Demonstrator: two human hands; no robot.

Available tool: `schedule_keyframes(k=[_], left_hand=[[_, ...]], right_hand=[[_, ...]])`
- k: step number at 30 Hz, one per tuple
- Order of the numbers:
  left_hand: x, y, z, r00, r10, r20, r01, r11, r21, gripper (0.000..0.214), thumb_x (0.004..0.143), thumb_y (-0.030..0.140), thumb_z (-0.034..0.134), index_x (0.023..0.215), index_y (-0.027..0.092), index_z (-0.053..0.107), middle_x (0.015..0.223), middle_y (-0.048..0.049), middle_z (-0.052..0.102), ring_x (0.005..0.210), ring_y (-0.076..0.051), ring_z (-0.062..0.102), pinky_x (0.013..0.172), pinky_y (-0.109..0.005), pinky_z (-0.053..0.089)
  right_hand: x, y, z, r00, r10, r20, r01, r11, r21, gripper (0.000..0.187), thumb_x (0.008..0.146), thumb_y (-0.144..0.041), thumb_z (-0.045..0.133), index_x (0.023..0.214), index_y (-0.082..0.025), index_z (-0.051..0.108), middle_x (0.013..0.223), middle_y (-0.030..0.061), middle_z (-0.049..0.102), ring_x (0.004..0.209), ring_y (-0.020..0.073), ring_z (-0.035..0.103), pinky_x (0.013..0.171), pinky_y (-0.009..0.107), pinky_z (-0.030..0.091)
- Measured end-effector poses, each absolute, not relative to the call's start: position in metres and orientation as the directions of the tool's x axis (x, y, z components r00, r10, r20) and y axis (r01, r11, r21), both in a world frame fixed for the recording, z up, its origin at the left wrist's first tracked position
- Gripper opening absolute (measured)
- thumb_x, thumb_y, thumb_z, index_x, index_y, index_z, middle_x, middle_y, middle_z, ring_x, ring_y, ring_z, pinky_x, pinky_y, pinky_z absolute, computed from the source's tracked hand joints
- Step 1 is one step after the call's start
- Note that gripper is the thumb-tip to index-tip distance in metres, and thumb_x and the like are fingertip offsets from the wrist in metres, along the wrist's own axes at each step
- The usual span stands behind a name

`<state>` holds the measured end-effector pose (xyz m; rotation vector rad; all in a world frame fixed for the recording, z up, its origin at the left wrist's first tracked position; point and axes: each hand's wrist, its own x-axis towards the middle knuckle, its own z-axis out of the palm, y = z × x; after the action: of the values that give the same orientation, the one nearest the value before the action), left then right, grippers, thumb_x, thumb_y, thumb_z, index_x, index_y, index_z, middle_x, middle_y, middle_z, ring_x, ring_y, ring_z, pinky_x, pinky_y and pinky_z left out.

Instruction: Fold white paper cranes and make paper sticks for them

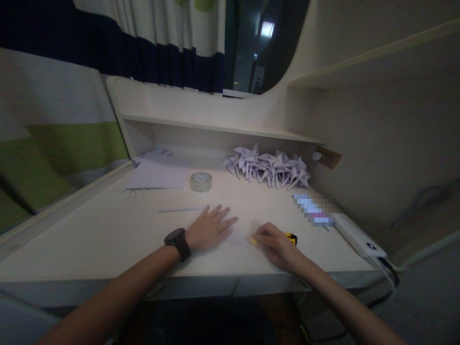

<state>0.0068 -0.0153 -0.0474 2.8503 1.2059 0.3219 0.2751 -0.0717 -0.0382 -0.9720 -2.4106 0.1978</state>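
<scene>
My left hand, with a dark watch on its wrist, lies flat with fingers spread, over the left part of a pale sheet of paper. My right hand is closed at the paper's right side, slightly blurred. Yellow shows at its fingertips, and a yellow-and-black end sticks out behind it; this looks like a utility knife, its middle hidden by the hand. A thin white paper stick lies just beyond my left fingers.
Behind stand a roll of clear tape, a stack of white paper and several paper pinwheels. To the right lie a phone and a white power bank with cables. A shelf runs above the desk's back.
</scene>
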Motion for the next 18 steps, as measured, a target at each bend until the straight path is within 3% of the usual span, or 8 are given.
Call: schedule_keyframes(k=[12, 16, 18], left_hand=[[0.008, -0.017, -0.043, 0.668, 0.72, 0.187, 0.712, -0.692, 0.121, 0.052, 0.097, 0.054, 0.022, 0.143, 0.035, 0.034, 0.154, -0.0053, 0.025, 0.141, -0.031, 0.021, 0.111, -0.055, 0.011], [0.004, -0.018, -0.028, 0.649, 0.717, 0.252, 0.705, -0.692, 0.153, 0.059, 0.095, 0.057, 0.027, 0.144, 0.026, 0.032, 0.152, -0.0092, 0.031, 0.138, -0.026, 0.028, 0.111, -0.045, 0.019], [-0.001, -0.019, -0.021, 0.633, 0.729, 0.261, 0.713, -0.68, 0.17, 0.072, 0.087, 0.065, 0.039, 0.145, 0.023, 0.03, 0.149, -0.0117, 0.036, 0.134, -0.027, 0.035, 0.108, -0.041, 0.026]], right_hand=[[0.294, -0.082, -0.023, -0.668, 0.656, 0.35, 0.524, 0.749, -0.405, 0.028, 0.09, -0.012, 0.046, 0.105, -0.019, 0.068, 0.099, 0.0104, 0.062, 0.093, 0.0181, 0.058, 0.081, 0.03, 0.048], [0.3, -0.081, -0.022, -0.662, 0.67, 0.335, 0.535, 0.736, -0.415, 0.025, 0.092, -0.018, 0.048, 0.106, -0.02, 0.069, 0.099, 0.0102, 0.064, 0.094, 0.0181, 0.059, 0.082, 0.031, 0.048], [0.304, -0.079, -0.02, -0.657, 0.688, 0.31, 0.556, 0.719, -0.418, 0.023, 0.092, -0.023, 0.051, 0.106, -0.021, 0.07, 0.099, 0.0098, 0.064, 0.093, 0.0181, 0.06, 0.083, 0.031, 0.048]])
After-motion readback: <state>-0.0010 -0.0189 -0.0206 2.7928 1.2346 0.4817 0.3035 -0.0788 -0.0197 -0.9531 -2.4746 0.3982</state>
